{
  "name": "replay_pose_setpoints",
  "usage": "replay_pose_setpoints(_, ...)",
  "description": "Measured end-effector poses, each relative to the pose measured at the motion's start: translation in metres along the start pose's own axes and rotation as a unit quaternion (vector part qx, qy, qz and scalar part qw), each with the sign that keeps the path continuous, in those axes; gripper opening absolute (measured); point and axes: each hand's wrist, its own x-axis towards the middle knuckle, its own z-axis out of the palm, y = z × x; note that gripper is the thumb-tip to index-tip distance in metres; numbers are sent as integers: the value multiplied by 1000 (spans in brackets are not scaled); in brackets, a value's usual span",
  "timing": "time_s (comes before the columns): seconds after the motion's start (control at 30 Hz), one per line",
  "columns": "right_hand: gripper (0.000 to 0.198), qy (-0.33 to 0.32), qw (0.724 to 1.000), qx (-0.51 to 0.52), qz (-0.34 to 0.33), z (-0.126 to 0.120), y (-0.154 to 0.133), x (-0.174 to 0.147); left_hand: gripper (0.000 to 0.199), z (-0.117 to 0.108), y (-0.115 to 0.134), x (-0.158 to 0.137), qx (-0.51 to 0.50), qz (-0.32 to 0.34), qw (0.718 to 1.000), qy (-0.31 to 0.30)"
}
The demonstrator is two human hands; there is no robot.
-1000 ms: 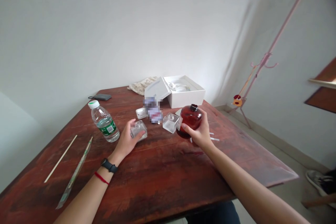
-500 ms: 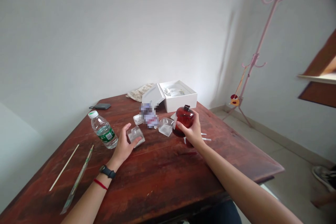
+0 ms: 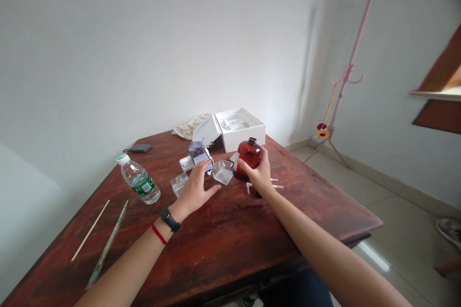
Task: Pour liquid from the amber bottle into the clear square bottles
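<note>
Head view: clock directions run around the amber bottle [image 3: 249, 154], with 12 toward the wall; the bottle is upright above the counter [image 3: 223, 244], though whether its base is lifted cannot be told.
Bottle risk: the rounded, smooth-looking body could slip, being held from one side only, and a tilt could spill any contents, as the neck appears uncapped.
Container risk: the left hand [image 3: 196, 189] partly hides the left clear container [image 3: 176, 183], so a low sweep might knock it; the second clear container [image 3: 223, 171], just beside the bottle at 8, could be struck if the bottle swung that way.
Phone risk: the fingertips overlap the phone [image 3: 202, 157], at 9, in this view; contact cannot be told, but a forward push could shift it.
Left hand: spread palm down at 8, thumb well away from the fingers, gripping nothing visible; its forearm reaches in from 8.
Right hand [image 3: 261, 172]: clasped around the bottle, thumb across the near side; its forearm comes from 4.
Surroundings: white box [image 3: 245, 136] at 12, water bottle [image 3: 140, 182] at 9, white strips [image 3: 276, 186] at 4.
</note>
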Motion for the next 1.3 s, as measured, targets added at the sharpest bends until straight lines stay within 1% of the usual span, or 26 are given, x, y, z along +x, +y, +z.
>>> replay_pose_setpoints(0.07, 77, 6, 1000, 3, 4, 0, -1, 0, 83, 18, -1, 10, -5, -25, 1000, 12)
replay_pose_setpoints(0.2, 74, 13, 1000, 4, 3, 0, 1, 1, 92, 49, -1, 31, 2, -66, 997, 28)
replay_pose_setpoints(0.27, 74, 22, 1000, 5, -3, 1, 4, 2, 93, 58, 0, 39, 12, -92, 995, 40)
replay_pose_setpoints(0.37, 74, 29, 1000, 7, -9, 1, 7, 2, 91, 60, 3, 46, 16, -120, 991, 48)
replay_pose_setpoints(0.5, 72, 28, 1000, 4, -9, 1, 8, 2, 89, 54, 4, 47, -6, -137, 990, 34)
replay_pose_setpoints(0.63, 70, 31, 999, -2, -15, 1, 6, 3, 87, 44, 7, 38, -34, -142, 989, 16)
replay_pose_setpoints(0.83, 71, 23, 1000, 6, -18, 1, 5, 3, 72, 19, 8, 11, -73, -139, 988, 2)
replay_pose_setpoints(0.97, 70, 13, 1000, 12, -17, 2, 5, 1, 75, 2, 8, -9, -150, -119, 981, -3)
replay_pose_setpoints(1.07, 70, 1, 1000, 5, -18, 3, 4, -1, 72, -10, 9, -24, -171, -132, 976, -9)
replay_pose_setpoints(1.17, 70, -13, 1000, -7, -22, 3, 5, -3, 71, -17, 8, -35, -192, -130, 973, -15)
replay_pose_setpoints(1.3, 71, -34, 999, -23, -29, 2, 5, -4, 73, -19, 3, -43, -212, -120, 969, -24)
